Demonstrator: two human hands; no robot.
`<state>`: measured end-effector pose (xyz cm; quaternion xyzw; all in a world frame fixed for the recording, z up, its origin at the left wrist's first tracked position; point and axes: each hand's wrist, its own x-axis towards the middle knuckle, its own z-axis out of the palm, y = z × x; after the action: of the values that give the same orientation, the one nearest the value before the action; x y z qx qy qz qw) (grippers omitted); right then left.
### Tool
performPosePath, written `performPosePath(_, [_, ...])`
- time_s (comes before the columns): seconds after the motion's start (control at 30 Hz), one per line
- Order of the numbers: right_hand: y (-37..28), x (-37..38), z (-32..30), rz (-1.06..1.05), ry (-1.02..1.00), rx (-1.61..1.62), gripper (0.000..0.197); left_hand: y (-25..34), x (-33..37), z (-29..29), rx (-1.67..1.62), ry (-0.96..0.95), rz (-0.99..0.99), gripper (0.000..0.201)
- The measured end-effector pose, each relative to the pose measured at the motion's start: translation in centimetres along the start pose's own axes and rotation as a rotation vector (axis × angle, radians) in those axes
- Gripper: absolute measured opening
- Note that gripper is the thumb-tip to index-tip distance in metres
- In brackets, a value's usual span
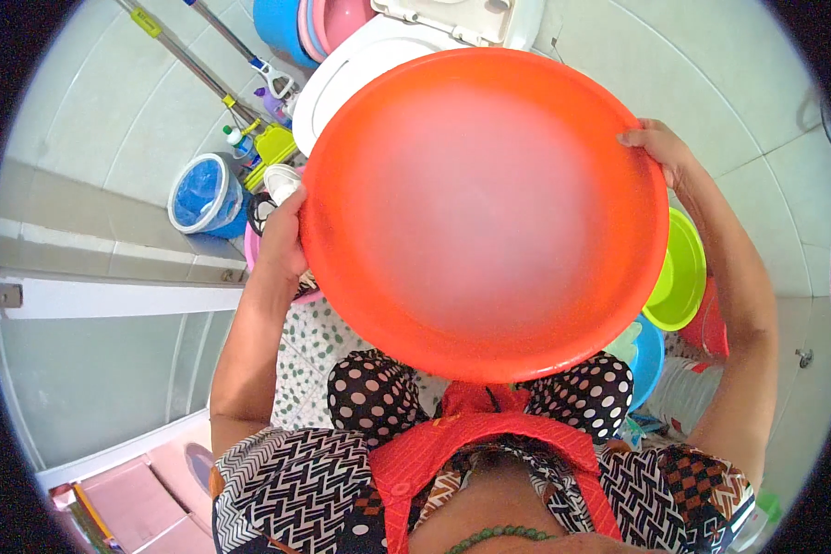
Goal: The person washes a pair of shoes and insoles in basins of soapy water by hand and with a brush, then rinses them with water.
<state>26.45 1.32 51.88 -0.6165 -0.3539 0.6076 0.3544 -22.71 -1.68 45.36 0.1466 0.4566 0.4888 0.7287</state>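
A large round orange-red basin [480,208] is held up in front of me, its paler, whitish middle facing me. My left hand [284,233] grips its left rim, with most of the fingers hidden behind the wall. At the upper right, my right hand [657,148] clasps the rim, thumb over the edge. Both arms are spread wide around the basin. It covers much of the floor and part of the white toilet [379,55] behind it.
A blue bin [203,198] with a white rim stands at left, near bottles and long-handled cleaning tools [194,65]. Pink and blue basins [286,32] lean beside the toilet. A lime-green basin [681,268] and a blue one [651,360] sit at right. A glass-panelled partition [111,379] stands at left.
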Motion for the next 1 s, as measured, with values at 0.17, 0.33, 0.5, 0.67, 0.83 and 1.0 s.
performPosePath(0.17, [-2.8, 1.4, 0.6, 0.055, -0.021, -0.118, 0.032, 1.8, 1.3, -0.2, 0.056, -0.022, 0.034, 0.031])
performPosePath(0.33, [-6.4, 1.4, 2.7, 0.167, -0.067, -0.044, 0.039, 3.7, 0.9, 0.9, 0.054, 0.008, -0.031, 0.03])
performPosePath(0.5, [-9.5, 0.9, 4.9, 0.225, -0.16, -0.092, 0.039, 6.1, 3.1, -0.4, 0.138, -0.09, -0.053, 0.029])
performPosePath(0.67, [-9.1, 3.2, 2.6, 0.125, -0.22, -0.099, 0.04, 7.2, 2.7, 1.8, 0.238, -0.024, 0.009, 0.029])
performPosePath(0.83, [-9.2, 2.6, 3.1, 0.088, -0.144, -0.088, 0.041, 7.3, 2.2, 2.3, 0.223, -0.043, 0.019, 0.03])
performPosePath(1.0, [-9.6, 3.5, 0.5, -0.127, -0.239, -0.147, 0.034, 7.3, 3.2, 2.7, 0.195, -0.036, 0.053, 0.03])
